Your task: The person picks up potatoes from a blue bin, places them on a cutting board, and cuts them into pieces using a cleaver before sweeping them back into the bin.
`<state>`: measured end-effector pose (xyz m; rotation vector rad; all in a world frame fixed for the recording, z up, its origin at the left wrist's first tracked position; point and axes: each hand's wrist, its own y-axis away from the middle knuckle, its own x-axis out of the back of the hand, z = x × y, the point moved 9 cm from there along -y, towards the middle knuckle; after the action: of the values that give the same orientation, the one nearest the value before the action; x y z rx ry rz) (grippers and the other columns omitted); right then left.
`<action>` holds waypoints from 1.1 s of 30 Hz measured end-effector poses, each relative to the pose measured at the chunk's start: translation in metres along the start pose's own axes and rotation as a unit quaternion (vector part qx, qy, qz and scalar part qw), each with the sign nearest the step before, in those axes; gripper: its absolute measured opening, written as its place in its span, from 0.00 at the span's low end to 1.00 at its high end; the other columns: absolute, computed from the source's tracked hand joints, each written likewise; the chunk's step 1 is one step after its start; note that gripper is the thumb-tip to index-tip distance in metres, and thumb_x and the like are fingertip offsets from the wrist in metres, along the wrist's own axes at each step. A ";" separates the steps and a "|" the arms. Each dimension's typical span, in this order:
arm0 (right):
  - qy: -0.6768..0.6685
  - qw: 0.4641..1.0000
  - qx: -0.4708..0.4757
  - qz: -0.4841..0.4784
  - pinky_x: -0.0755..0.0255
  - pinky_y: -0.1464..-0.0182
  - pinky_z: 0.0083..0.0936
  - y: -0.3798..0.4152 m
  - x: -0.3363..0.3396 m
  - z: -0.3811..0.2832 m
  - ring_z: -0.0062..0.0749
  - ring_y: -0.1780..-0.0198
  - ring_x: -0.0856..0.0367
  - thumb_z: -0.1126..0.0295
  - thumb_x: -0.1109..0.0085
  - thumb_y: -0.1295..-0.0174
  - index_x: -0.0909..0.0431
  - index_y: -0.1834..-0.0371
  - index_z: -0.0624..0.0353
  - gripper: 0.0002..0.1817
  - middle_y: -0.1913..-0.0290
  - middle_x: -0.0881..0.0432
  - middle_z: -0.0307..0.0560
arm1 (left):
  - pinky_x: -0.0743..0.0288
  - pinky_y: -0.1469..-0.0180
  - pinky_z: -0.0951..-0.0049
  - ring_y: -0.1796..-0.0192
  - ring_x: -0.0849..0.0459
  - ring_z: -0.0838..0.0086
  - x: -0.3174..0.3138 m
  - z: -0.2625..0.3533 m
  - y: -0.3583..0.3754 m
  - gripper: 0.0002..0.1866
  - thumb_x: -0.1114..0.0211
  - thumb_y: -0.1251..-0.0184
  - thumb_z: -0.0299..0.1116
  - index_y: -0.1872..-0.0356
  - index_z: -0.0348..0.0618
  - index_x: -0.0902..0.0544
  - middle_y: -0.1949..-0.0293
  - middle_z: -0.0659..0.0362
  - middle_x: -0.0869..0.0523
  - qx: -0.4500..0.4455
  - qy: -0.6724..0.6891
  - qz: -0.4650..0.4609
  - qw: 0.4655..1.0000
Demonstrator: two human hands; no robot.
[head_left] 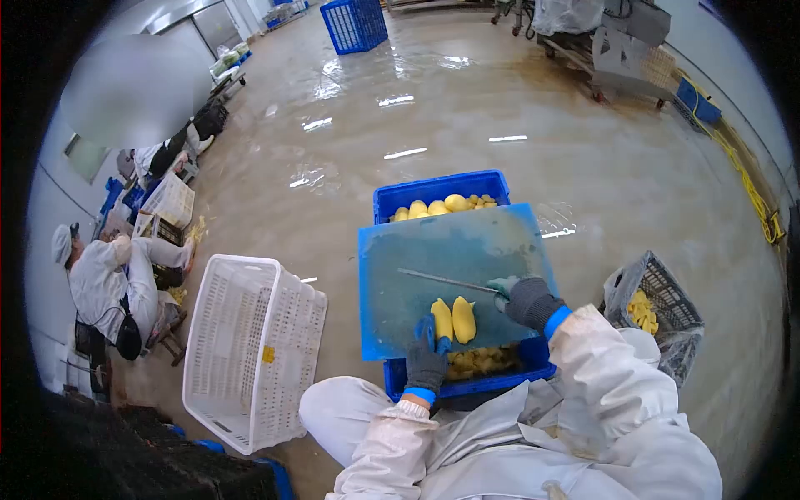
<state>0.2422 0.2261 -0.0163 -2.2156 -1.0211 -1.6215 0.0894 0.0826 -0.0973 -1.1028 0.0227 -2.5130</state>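
Note:
A blue cutting board (pixel 450 250) lies across two blue crates. On it two long yellow pieces (pixel 463 320) lie side by side, upright in the view. My left hand (pixel 427 358), in a dark glove with blue fingertips, touches the lower end of the left piece; its fingers are partly apart. My right hand (pixel 527 300), gloved, is closed round the handle of a knife (pixel 446 280), whose long thin blade points left above the pieces. The handle is hidden in the glove.
Yellow pieces fill the far blue crate (pixel 440 180); more lie in the near blue crate (pixel 542 367). A white basket (pixel 250 350) stands at left, a grey crate (pixel 675 300) at right. One co-worker (pixel 112 279) sits at far left, another beyond.

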 end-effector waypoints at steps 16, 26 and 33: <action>0.143 0.976 0.117 -0.114 0.26 0.58 0.42 -0.012 -0.017 -0.009 0.44 0.60 0.18 0.54 0.47 0.45 0.23 0.59 0.47 0.15 0.63 0.18 0.49 | 0.40 0.40 0.47 0.38 0.38 0.43 -0.002 0.076 0.034 0.31 0.42 0.39 0.43 0.33 0.56 0.37 0.36 0.43 0.39 -0.064 -0.172 -0.059 0.981; 0.195 0.960 0.122 -0.157 0.26 0.63 0.44 -0.012 -0.019 -0.025 0.47 0.63 0.18 0.57 0.46 0.45 0.22 0.63 0.51 0.12 0.67 0.18 0.52 | 0.44 0.40 0.42 0.34 0.44 0.41 -0.010 0.066 0.036 0.35 0.42 0.39 0.45 0.30 0.61 0.43 0.32 0.43 0.46 -0.026 -0.162 -0.107 0.981; 0.167 0.966 0.133 -0.147 0.27 0.61 0.44 -0.034 -0.052 -0.025 0.48 0.62 0.18 0.59 0.44 0.46 0.22 0.61 0.51 0.13 0.65 0.18 0.53 | 0.46 0.38 0.44 0.33 0.44 0.41 -0.011 0.067 0.039 0.35 0.43 0.38 0.44 0.30 0.61 0.44 0.32 0.42 0.46 -0.028 -0.167 -0.107 0.980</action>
<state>0.1941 0.2165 -0.0616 -1.6095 -1.4164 -1.7722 0.1569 0.0601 -0.0652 -1.6155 -0.1239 -2.4851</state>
